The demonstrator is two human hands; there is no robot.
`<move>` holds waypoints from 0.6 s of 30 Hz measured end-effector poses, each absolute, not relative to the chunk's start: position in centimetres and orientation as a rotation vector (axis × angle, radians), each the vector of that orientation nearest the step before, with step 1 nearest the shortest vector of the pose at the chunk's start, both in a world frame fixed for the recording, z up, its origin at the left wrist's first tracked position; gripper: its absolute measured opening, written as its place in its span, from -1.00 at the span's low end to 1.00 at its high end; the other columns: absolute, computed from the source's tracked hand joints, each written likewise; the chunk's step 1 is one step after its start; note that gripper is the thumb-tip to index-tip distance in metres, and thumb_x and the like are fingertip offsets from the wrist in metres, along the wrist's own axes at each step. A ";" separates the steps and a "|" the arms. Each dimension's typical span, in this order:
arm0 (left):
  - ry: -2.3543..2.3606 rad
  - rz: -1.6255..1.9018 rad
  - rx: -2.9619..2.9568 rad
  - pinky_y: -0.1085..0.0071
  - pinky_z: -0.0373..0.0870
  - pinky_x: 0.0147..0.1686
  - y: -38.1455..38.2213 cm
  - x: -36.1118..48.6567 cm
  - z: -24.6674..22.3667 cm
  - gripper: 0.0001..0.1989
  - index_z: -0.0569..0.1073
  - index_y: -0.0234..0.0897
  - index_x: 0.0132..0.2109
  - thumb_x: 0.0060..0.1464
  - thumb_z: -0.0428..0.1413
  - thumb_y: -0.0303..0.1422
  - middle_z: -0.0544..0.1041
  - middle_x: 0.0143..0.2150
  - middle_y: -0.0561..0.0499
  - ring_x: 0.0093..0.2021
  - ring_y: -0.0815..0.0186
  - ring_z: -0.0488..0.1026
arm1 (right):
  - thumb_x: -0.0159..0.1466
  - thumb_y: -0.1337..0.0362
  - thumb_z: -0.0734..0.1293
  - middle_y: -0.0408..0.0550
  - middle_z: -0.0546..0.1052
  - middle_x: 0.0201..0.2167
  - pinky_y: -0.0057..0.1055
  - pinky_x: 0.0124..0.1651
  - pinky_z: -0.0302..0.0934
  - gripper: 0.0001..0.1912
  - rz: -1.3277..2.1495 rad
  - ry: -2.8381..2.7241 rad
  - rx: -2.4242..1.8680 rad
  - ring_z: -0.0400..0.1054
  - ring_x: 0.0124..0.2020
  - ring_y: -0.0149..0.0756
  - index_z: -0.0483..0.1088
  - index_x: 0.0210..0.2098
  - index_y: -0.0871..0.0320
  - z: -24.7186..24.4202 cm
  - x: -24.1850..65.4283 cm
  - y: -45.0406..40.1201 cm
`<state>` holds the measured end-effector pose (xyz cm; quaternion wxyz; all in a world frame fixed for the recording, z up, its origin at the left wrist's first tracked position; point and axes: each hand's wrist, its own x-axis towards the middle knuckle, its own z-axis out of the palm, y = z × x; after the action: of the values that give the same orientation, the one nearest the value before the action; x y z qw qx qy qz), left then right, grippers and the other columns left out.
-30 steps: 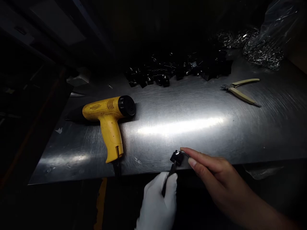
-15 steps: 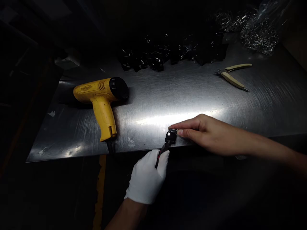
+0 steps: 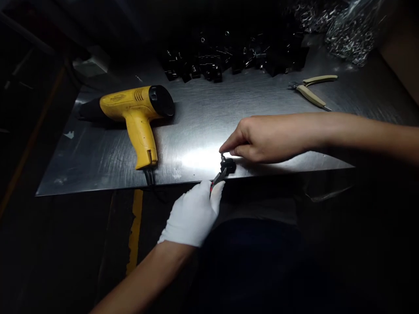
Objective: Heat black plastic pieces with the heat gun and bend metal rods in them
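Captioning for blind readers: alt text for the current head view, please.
White-gloved left hand holds a dark tool against a small black part near the edge of a metal table, bare right hand at the part's far side. Yellow heat gun lies left, cream-handled pliers right.

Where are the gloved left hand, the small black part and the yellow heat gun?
Gloved left hand (image 3: 191, 213): head view, back of the white glove.
Small black part (image 3: 230, 165): head view, its dark body.
Yellow heat gun (image 3: 136, 112): head view, where body meets handle.

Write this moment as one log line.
left hand: gloved, holds pliers-like tool at black part | right hand: touches metal rod | heat gun, cream-handled pliers: on table
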<state>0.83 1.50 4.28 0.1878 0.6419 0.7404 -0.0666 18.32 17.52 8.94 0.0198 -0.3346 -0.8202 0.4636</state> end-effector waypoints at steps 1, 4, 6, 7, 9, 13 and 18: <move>2.080 -0.200 1.814 0.37 0.06 -0.50 1.5 0.7 4.3 -0.62 0.35 -0.14 -0.28 0.36 -0.19 -0.06 0.49 -0.49 0.02 -0.51 0.15 0.47 | 0.15 0.58 0.41 -0.22 0.65 -0.23 -0.36 -0.15 0.44 -0.58 1.424 -2.584 -1.002 0.57 -0.23 -0.16 0.65 -0.15 -0.04 8.9 18.3 17.8; 2.051 -0.242 1.830 0.35 0.07 -0.51 1.9 0.3 4.9 -0.54 0.39 -0.11 -0.27 0.35 -0.25 0.01 0.51 -0.49 0.00 -0.50 0.12 0.49 | 0.21 0.51 0.42 -0.23 0.65 -0.22 -0.35 -0.12 0.46 -0.66 1.393 -2.674 -0.903 0.57 -0.18 -0.14 0.65 -0.15 -0.02 8.8 18.5 18.5; 2.042 -0.305 1.861 0.34 0.06 -0.54 2.6 0.0 5.6 -0.50 0.43 -0.10 -0.27 0.32 -0.24 0.07 0.49 -0.53 0.00 -0.55 0.11 0.46 | 0.24 0.47 0.41 -0.24 0.65 -0.20 -0.33 -0.09 0.47 -0.72 1.366 -2.705 -0.862 0.57 -0.17 -0.15 0.65 -0.16 0.00 8.9 18.8 18.6; 2.039 -0.341 1.893 0.33 0.05 -0.55 3.0 -0.2 6.0 -0.48 0.44 -0.10 -0.27 0.30 -0.23 0.10 0.47 -0.56 0.00 -0.59 0.12 0.43 | 0.25 0.45 0.41 -0.25 0.65 -0.19 -0.31 -0.07 0.47 -0.74 1.354 -2.711 -0.850 0.57 -0.16 -0.15 0.64 -0.16 -0.01 8.9 18.9 18.7; 2.033 -0.408 1.982 0.31 0.07 -0.57 4.3 -0.5 6.8 -0.44 0.49 -0.12 -0.28 0.26 -0.20 0.14 0.43 -0.60 -0.01 -0.64 0.13 0.38 | 0.28 0.45 0.41 -0.26 0.64 -0.16 -0.29 -0.01 0.45 -0.72 1.313 -2.704 -0.844 0.56 -0.13 -0.16 0.64 -0.14 -0.03 8.8 19.1 18.8; 2.023 -0.450 2.101 0.25 0.25 -0.49 7.6 -1.1 7.6 -0.32 0.55 -0.20 -0.28 0.23 -0.24 0.19 0.45 -0.58 -0.10 -0.57 0.02 0.45 | 0.33 0.48 0.35 -0.27 0.61 -0.07 -0.31 0.08 0.40 -0.65 1.177 -2.643 -0.921 0.53 -0.05 -0.22 0.60 -0.06 -0.09 8.4 19.5 19.8; 2.006 -0.508 2.182 0.18 0.33 -0.48 10.7 -1.0 7.6 -0.28 0.55 -0.24 -0.24 0.23 -0.29 0.20 0.52 -0.47 -0.16 -0.50 -0.07 0.50 | 0.33 0.42 0.38 -0.21 0.64 -0.13 -0.21 0.10 0.40 -0.72 1.061 -2.666 -0.988 0.53 -0.06 -0.11 0.60 -0.03 0.04 8.4 19.5 21.8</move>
<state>-1.02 10.72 7.61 0.0673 0.7240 0.6655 -0.1685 19.49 21.79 8.39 0.0535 -0.3252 -0.8772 0.3491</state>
